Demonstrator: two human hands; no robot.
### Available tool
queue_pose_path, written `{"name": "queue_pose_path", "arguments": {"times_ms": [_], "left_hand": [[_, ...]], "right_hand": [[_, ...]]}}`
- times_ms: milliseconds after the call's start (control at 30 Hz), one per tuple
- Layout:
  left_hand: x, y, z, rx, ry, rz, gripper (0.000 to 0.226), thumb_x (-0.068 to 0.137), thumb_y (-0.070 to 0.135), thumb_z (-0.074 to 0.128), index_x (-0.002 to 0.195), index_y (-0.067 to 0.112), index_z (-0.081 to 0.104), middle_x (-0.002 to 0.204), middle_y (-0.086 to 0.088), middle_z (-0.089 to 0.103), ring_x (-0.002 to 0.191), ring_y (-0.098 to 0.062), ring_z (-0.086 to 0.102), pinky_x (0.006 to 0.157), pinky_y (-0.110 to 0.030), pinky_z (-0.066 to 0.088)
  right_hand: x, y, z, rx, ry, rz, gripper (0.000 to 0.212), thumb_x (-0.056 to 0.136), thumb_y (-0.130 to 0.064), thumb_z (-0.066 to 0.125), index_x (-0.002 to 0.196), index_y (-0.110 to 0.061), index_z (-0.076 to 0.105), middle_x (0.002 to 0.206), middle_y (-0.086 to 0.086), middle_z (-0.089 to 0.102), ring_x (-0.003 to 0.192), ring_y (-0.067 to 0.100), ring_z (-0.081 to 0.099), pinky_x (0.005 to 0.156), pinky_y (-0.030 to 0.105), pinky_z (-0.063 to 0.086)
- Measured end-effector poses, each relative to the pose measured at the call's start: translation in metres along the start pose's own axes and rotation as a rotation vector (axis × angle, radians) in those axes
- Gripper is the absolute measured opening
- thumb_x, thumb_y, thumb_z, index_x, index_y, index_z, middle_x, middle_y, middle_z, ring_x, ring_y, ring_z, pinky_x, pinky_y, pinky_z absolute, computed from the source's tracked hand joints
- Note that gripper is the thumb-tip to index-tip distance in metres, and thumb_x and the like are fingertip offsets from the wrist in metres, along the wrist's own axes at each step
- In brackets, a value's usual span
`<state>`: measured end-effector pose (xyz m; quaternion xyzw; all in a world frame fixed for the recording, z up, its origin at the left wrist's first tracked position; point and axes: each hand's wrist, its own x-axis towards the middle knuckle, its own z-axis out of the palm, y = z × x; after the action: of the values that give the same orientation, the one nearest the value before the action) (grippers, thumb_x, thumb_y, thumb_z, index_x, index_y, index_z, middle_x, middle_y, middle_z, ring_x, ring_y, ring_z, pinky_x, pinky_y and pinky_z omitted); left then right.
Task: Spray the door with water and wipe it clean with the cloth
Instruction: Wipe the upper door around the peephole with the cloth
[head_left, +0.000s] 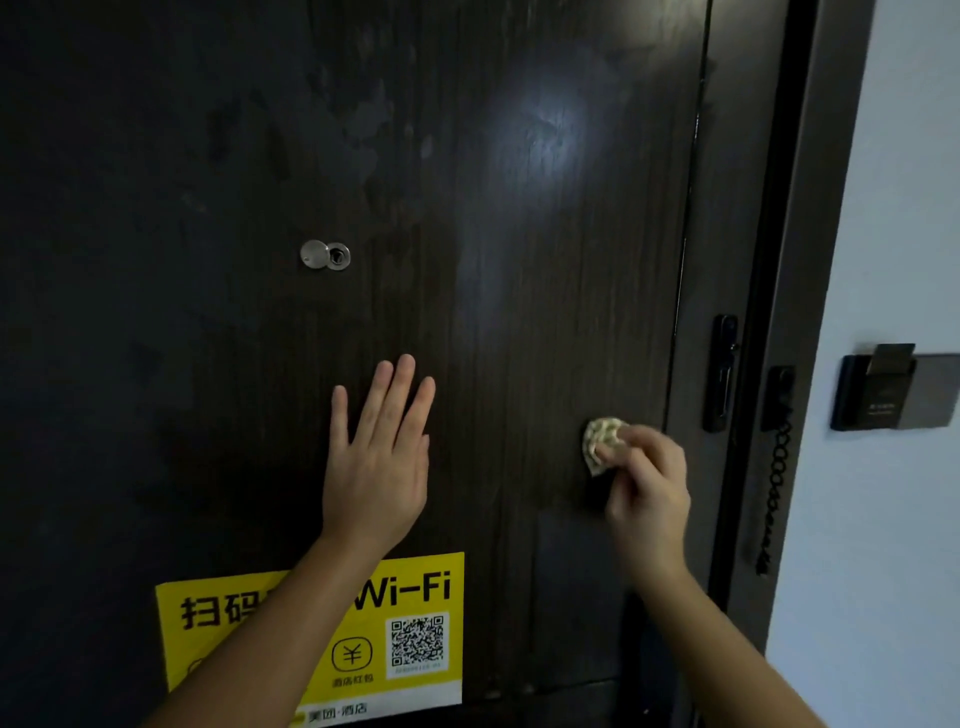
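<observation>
A dark brown wooden door (208, 364) fills most of the view, with damp patches and a glare spot on its upper half. My left hand (379, 457) lies flat against the door at mid height, fingers straight and pointing up. My right hand (647, 483) grips a small crumpled pale cloth (602, 436) and holds it against the door near its right edge. No spray bottle is in view.
A metal peephole (325, 254) sits above my left hand. A yellow Wi-Fi sticker (415, 623) with a QR code is below it. A black latch and door chain (776, 467) hang at the frame on the right. A card-holder switch (893, 389) is on the white wall.
</observation>
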<state>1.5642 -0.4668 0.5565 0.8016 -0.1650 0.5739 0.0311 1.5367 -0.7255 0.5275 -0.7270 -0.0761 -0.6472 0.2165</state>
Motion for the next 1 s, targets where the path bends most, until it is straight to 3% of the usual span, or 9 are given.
{"name": "queue_pose_path", "arguments": {"times_ms": [67,200,333,433,533,600,700,800,1000], "left_hand": [[0.001,0.001,0.0,-0.003,0.002,-0.002,0.053,0.096,0.028,0.032,0.147,0.013,0.027,0.158,-0.009,0.017,0.147,-0.024,0.011,0.118,-0.051,0.005],[0.001,0.0,0.001,-0.011,0.0,-0.005,0.053,0.096,0.028,0.032,0.147,0.014,0.025,0.158,-0.008,0.017,0.147,-0.023,0.011,0.118,-0.051,0.006],[0.0,0.0,-0.001,-0.025,0.005,0.001,0.053,0.095,0.027,0.033,0.146,0.013,0.028,0.158,-0.008,0.019,0.147,-0.023,0.011,0.118,-0.05,0.005],[0.0,0.001,0.0,-0.03,-0.007,-0.002,0.053,0.096,0.028,0.033,0.147,0.014,0.026,0.158,-0.008,0.017,0.148,-0.023,0.009,0.118,-0.051,0.004],[0.0,0.0,-0.002,-0.031,-0.019,0.004,0.053,0.096,0.027,0.033,0.147,0.014,0.025,0.158,-0.008,0.016,0.148,-0.023,0.008,0.119,-0.05,0.002],[-0.001,-0.001,-0.005,-0.066,-0.025,0.001,0.055,0.096,0.026,0.033,0.148,0.015,0.023,0.159,-0.008,0.014,0.148,-0.023,0.007,0.119,-0.05,0.001],[-0.007,0.004,-0.011,-0.12,-0.034,-0.027,0.058,0.096,0.026,0.032,0.151,0.015,0.015,0.16,-0.008,0.007,0.148,-0.023,0.004,0.119,-0.051,-0.001],[-0.032,0.006,-0.009,-0.088,-0.073,-0.056,0.059,0.095,0.026,0.031,0.151,0.016,0.015,0.161,-0.007,0.003,0.149,-0.023,0.002,0.118,-0.052,-0.003],[-0.066,-0.005,0.006,-0.025,-0.141,-0.11,0.061,0.094,0.029,0.029,0.151,0.02,0.01,0.161,-0.005,-0.001,0.148,-0.022,-0.002,0.118,-0.049,-0.008]], "right_hand": [[0.017,0.008,-0.004,-0.032,0.007,-0.019,0.02,0.073,0.005,0.049,0.079,0.0,0.066,0.105,0.004,0.055,0.096,0.028,0.053,0.082,0.021,0.036],[0.092,0.006,-0.005,0.029,0.142,0.164,0.023,0.075,0.013,0.05,0.083,-0.001,0.066,0.106,0.012,0.059,0.101,0.028,0.054,0.086,0.022,0.037],[0.013,0.005,-0.001,-0.012,0.035,0.199,0.024,0.075,0.006,0.049,0.09,0.001,0.068,0.112,0.015,0.057,0.106,0.03,0.053,0.094,0.022,0.036],[-0.052,0.0,-0.003,0.007,-0.09,0.139,0.026,0.077,-0.001,0.045,0.088,-0.003,0.069,0.108,0.003,0.054,0.098,0.028,0.055,0.088,0.022,0.041],[-0.016,-0.012,0.002,0.099,-0.026,0.227,0.035,0.075,0.017,0.057,0.093,-0.009,0.072,0.108,0.002,0.056,0.102,0.024,0.056,0.086,0.037,0.051],[0.009,-0.034,0.013,0.184,0.043,0.271,0.038,0.075,0.016,0.058,0.096,-0.011,0.073,0.109,0.004,0.057,0.105,0.021,0.055,0.09,0.033,0.049],[-0.028,-0.073,0.035,0.201,-0.089,0.113,0.037,0.075,0.0,0.048,0.101,-0.013,0.072,0.114,0.005,0.057,0.108,0.012,0.048,0.094,0.02,0.042],[-0.087,-0.075,0.031,0.235,-0.266,-0.052,0.036,0.076,-0.001,0.05,0.102,-0.016,0.07,0.113,-0.002,0.056,0.102,0.019,0.052,0.086,0.025,0.046],[-0.028,-0.093,0.046,0.22,-0.097,0.079,0.037,0.073,0.006,0.052,0.099,-0.012,0.073,0.112,-0.001,0.054,0.105,0.017,0.049,0.088,0.019,0.04]]}}
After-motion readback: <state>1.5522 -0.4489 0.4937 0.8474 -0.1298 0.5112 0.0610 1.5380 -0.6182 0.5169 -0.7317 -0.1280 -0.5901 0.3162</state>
